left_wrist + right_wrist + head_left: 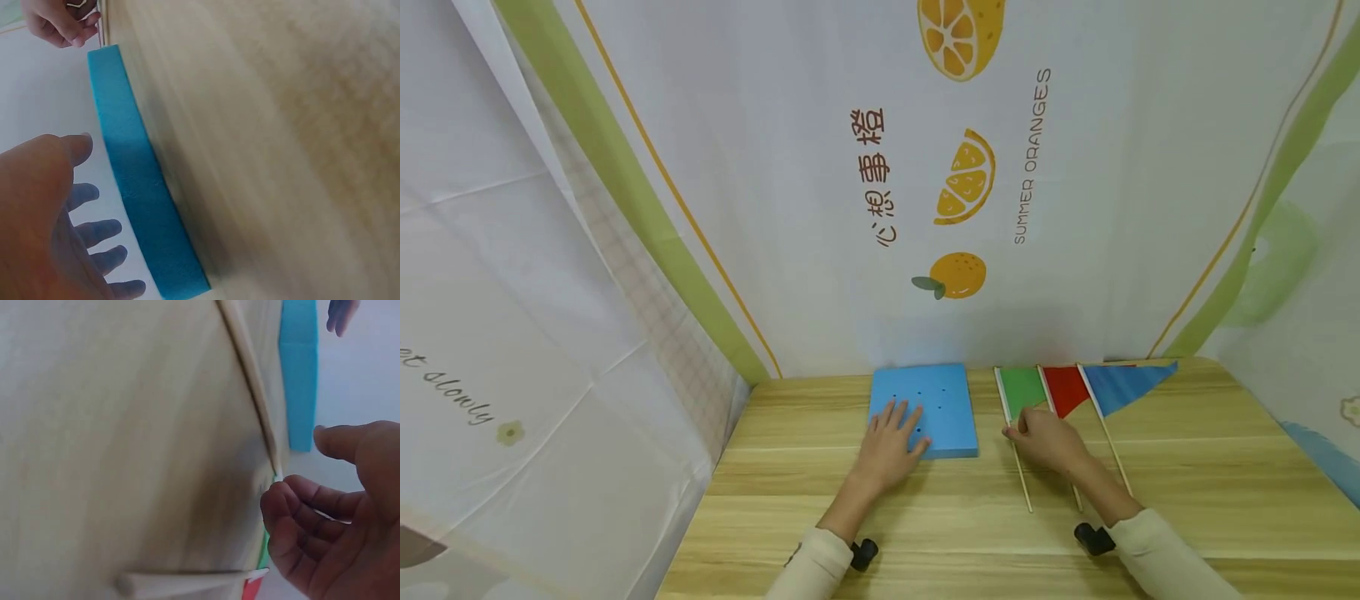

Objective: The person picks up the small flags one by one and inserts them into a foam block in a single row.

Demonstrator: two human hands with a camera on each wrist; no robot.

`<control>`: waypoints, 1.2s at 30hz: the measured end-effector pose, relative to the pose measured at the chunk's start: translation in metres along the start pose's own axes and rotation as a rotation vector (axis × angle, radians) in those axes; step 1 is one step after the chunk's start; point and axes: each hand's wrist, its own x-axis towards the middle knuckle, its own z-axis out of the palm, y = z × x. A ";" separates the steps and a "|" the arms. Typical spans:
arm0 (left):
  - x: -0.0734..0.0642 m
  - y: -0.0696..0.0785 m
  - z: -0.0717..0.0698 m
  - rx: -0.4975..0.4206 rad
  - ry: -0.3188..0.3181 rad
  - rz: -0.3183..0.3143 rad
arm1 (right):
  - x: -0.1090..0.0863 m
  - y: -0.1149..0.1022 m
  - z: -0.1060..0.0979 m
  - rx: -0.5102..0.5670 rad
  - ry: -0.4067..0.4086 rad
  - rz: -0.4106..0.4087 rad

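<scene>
A flat blue foam block [953, 417] with several small holes in its top lies at the back of the wooden table. Over its near left part my left hand [886, 448] is spread, fingers straight and apart; the left wrist view shows this hand [37, 212] beside the block's front edge. My right hand [1047, 437] is at the stick [1020, 471] of a green flag [1021, 390]. In the right wrist view, its bent fingers [306, 500] come right up to that stick, while the thumb stays apart from them.
Right of the green flag lie a red flag [1066, 390] and a blue flag [1127, 387], their sticks pointing toward me. Behind the table [970, 533] hangs a white curtain [820, 275] printed with oranges. Dark wrist mounts [1093, 539] sit by both sleeves.
</scene>
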 end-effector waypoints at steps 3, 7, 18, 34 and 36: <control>0.001 0.000 0.004 -0.003 -0.022 -0.021 | 0.001 0.002 0.006 -0.032 -0.011 0.025; 0.002 0.000 0.008 0.008 -0.035 -0.033 | 0.001 0.003 0.011 -0.067 -0.017 0.057; 0.001 -0.001 0.008 -0.002 -0.044 -0.030 | 0.004 0.005 0.013 -0.004 -0.005 0.036; 0.003 -0.005 0.010 -0.039 -0.062 -0.026 | 0.007 0.009 0.010 0.173 -0.045 0.137; 0.003 -0.005 0.010 -0.039 -0.066 -0.026 | 0.007 0.009 0.009 0.185 -0.044 0.136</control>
